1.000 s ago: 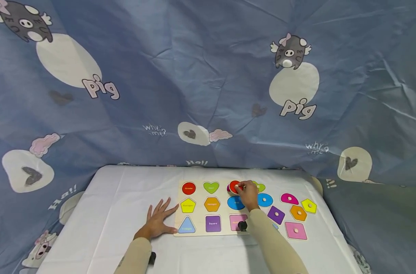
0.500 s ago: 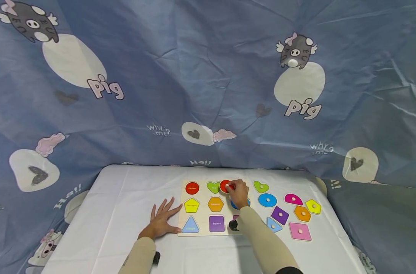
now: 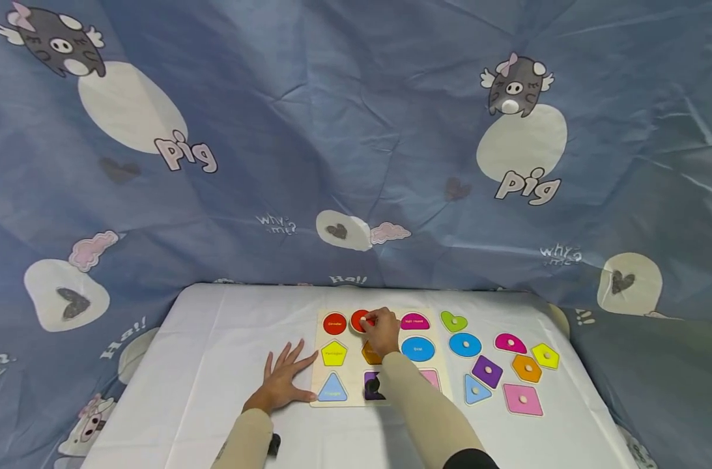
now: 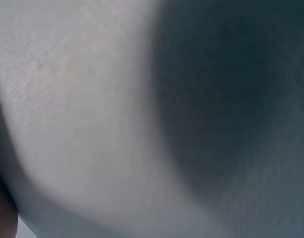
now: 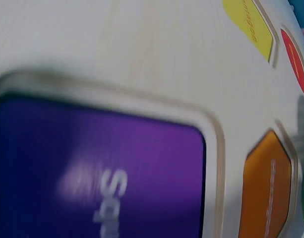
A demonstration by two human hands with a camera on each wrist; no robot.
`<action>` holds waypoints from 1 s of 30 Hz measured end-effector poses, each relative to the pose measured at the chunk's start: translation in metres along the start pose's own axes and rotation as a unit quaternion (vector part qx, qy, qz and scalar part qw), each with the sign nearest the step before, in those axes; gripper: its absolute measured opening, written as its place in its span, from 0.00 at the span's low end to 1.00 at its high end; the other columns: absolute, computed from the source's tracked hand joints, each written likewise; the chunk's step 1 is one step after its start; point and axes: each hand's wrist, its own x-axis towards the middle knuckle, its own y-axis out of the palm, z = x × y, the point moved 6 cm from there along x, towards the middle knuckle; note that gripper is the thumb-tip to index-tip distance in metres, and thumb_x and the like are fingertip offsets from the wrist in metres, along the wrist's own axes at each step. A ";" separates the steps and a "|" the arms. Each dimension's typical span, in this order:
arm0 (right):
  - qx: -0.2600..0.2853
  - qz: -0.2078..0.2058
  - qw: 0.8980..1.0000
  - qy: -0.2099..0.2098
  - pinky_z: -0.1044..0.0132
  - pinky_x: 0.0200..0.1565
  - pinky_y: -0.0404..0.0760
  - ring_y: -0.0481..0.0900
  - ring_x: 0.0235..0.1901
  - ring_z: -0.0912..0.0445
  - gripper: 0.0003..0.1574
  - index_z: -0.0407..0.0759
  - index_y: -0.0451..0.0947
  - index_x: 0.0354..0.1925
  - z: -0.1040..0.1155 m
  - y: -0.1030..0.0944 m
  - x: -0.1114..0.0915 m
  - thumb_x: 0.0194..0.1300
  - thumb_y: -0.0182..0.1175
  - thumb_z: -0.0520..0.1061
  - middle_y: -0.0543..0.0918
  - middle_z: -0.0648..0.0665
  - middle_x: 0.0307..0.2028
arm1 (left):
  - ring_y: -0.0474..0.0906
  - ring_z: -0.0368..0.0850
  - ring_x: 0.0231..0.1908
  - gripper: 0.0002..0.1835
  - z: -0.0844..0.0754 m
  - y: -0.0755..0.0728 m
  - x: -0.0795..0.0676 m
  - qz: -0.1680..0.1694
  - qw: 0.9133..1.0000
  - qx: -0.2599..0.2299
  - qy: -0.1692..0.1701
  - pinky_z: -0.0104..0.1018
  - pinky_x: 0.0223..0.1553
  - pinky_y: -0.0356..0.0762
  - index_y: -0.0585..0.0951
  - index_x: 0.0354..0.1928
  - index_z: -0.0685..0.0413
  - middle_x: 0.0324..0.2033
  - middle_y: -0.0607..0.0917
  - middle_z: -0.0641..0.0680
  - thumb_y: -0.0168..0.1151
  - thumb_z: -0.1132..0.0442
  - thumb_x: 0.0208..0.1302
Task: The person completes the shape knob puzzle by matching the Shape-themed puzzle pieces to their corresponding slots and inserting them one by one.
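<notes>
My right hand (image 3: 384, 331) pinches the knob of a red round puzzle piece (image 3: 360, 320) over the top row of a wooden shape puzzle board (image 3: 440, 358). The piece covers the heart slot in the head view, just right of the red circle slot (image 3: 335, 324). My left hand (image 3: 281, 384) lies with fingers spread, thumb and fingertip at the board's left edge. In the right wrist view the purple square slot (image 5: 142, 163) fills the lower left, with the orange hexagon slot (image 5: 268, 188) beside it. The left wrist view is mostly blurred grey.
Several loose knobbed pieces lie right of the board: a green heart (image 3: 453, 321), blue oval (image 3: 465, 344), purple square (image 3: 487, 372), blue triangle (image 3: 476, 389), pink rectangle (image 3: 522, 399), orange hexagon (image 3: 526, 369), yellow pentagon (image 3: 546, 355) and magenta half round (image 3: 511, 343). A patterned blue cloth (image 3: 356, 163) hangs behind.
My right hand has carried the red round piece leftward along the top row, from the half-round slot to the heart slot. The left hand has stayed at the board's left edge.
</notes>
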 end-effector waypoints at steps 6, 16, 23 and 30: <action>-0.014 0.006 1.000 -0.011 0.52 0.51 0.68 0.74 0.40 0.48 0.08 0.41 0.83 0.31 0.011 0.018 0.002 0.57 0.70 0.44 0.79 0.45 0.33 | 0.39 0.59 0.74 0.51 0.001 -0.001 -0.001 -0.001 1.000 0.003 0.002 0.63 0.68 0.22 0.70 0.68 0.38 0.74 0.54 0.55 0.80 0.44 0.34; -0.042 0.019 0.998 -0.049 0.51 0.46 0.69 0.76 0.38 0.48 0.07 0.42 0.83 0.28 0.037 0.039 0.008 0.54 0.71 0.42 0.79 0.45 0.31 | 0.40 0.61 0.73 0.51 0.001 -0.005 -0.002 -0.011 0.999 0.000 0.034 0.63 0.68 0.23 0.70 0.68 0.39 0.74 0.54 0.56 0.78 0.40 0.35; -0.051 0.042 0.996 -0.053 0.51 0.47 0.69 0.75 0.39 0.47 0.07 0.42 0.83 0.28 0.047 0.051 0.014 0.55 0.71 0.44 0.79 0.45 0.32 | 0.41 0.61 0.73 0.50 -0.001 -0.008 -0.003 -0.012 0.999 -0.005 0.031 0.63 0.68 0.24 0.70 0.68 0.40 0.74 0.54 0.56 0.78 0.42 0.36; -0.071 0.042 0.995 -0.048 0.49 0.48 0.69 0.75 0.36 0.48 0.08 0.44 0.82 0.26 0.038 0.058 0.009 0.54 0.72 0.44 0.77 0.47 0.28 | 0.40 0.60 0.74 0.50 0.001 0.000 -0.003 -0.007 1.000 0.011 0.029 0.63 0.68 0.24 0.69 0.68 0.38 0.75 0.53 0.55 0.77 0.40 0.37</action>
